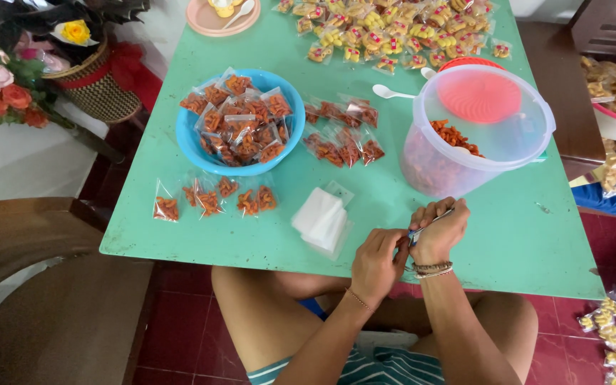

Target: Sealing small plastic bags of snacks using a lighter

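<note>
My left hand (378, 258) and my right hand (438, 228) meet at the near edge of the green table (507, 235). Together they pinch a small item (416, 233) with a blue and silver tip; most of it is hidden by the fingers. My right wrist wears beaded bracelets. A stack of small empty clear bags (322, 221) lies just left of my left hand. A clear plastic tub (465, 135) holding orange snacks stands just beyond my right hand.
A blue bowl (242, 165) holds several filled snack packets. More packets lie in front of it (215, 199) and beside it (344, 135), and a heap lies at the far end (393, 28). A white spoon (392, 93), a pink plate (215, 21) and a flower basket (94, 78) are around.
</note>
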